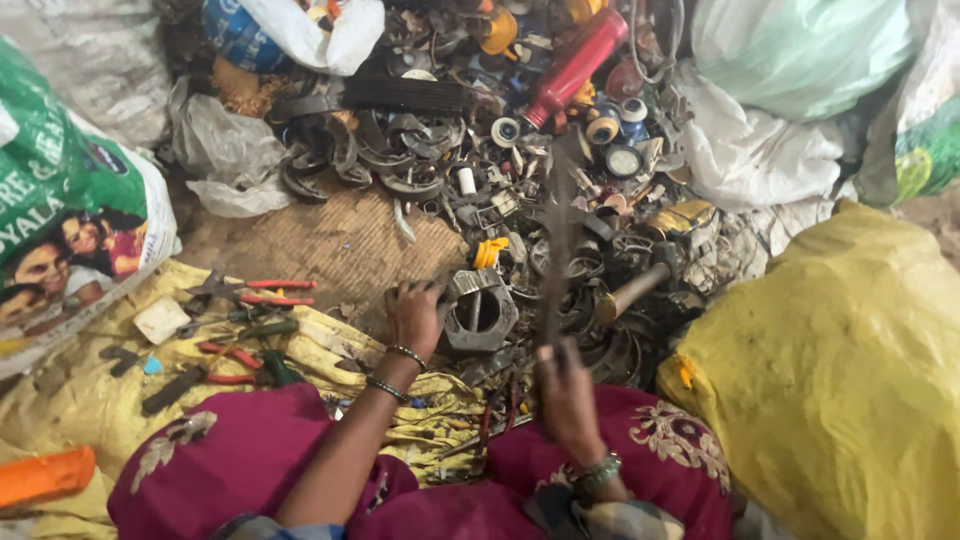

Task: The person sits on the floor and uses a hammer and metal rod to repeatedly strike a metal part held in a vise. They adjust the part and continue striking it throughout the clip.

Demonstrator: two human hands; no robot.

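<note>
My left hand (413, 313) rests on the left side of a grey metal ring-shaped casting (481, 310) lying on the ground and grips its edge. My right hand (566, 392) is closed round the lower end of a long thin dark metal strip (560, 240) that stands upright and looks blurred. Both wrists carry bangles. A hammer with a wooden handle (634, 290) lies just right of the casting. My knees in magenta cloth (240, 455) frame the bottom of the view.
A heap of scrap metal rings, caps and parts (520, 150) fills the middle, with a red bottle (575, 65) on top. Pliers with red handles (262, 292) lie on yellow cloth at left. A yellow sack (840, 370) stands right, a printed sack (70, 210) left, white bags behind.
</note>
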